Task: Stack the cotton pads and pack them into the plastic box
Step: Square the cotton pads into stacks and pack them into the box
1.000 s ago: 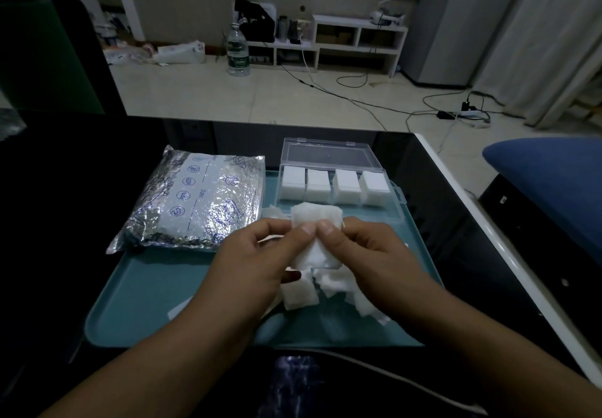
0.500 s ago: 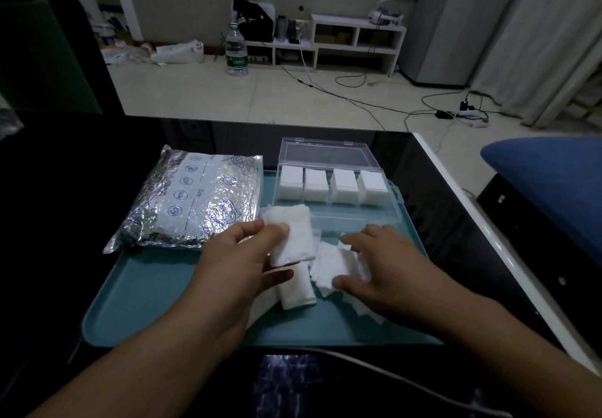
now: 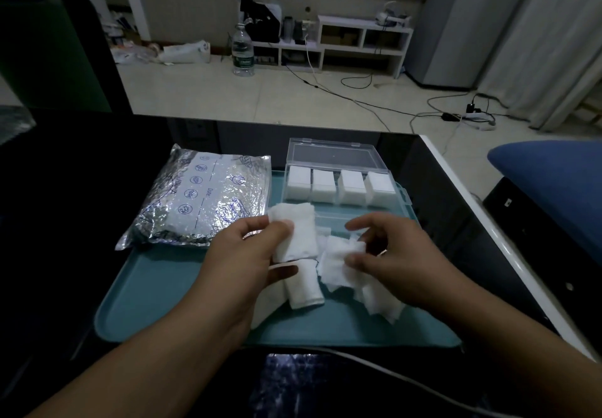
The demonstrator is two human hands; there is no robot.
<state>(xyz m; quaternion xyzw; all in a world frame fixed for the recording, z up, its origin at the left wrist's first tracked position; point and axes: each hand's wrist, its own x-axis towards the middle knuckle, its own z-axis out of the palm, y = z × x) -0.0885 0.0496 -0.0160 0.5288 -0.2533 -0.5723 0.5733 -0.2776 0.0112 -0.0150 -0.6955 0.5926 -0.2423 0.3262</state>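
Clear rectangular plastic box [image 3: 345, 189] at the far right of a teal plastic tray [image 3: 156, 294], lid tipped back and open; four neat stacks of white square cotton pads [image 3: 338, 185] side by side in its back row, front part of the box see-through and seemingly unfilled. Tray on a glossy black desk [image 3: 65, 189]. Crinkled silver foil pouch with blue printing [image 3: 202, 199] lying flat on the tray's far left, just beside the box. Left hand [image 3: 247, 255] pinching a small white stack of cotton pads [image 3: 296, 235] between thumb and fingers, lifted above the tray near the box's front edge. Right hand [image 3: 391, 255] curled, thumb and fingertips pinching one loose white cotton pad [image 3: 338, 261] from a scattered heap on the tray. Short rolled bundle of pads [image 3: 304, 290] lying on the tray under the left hand. White cable [image 3: 391, 372] across the desk's near edge. Clear water bottle [image 3: 242, 49] upright on the floor beyond.
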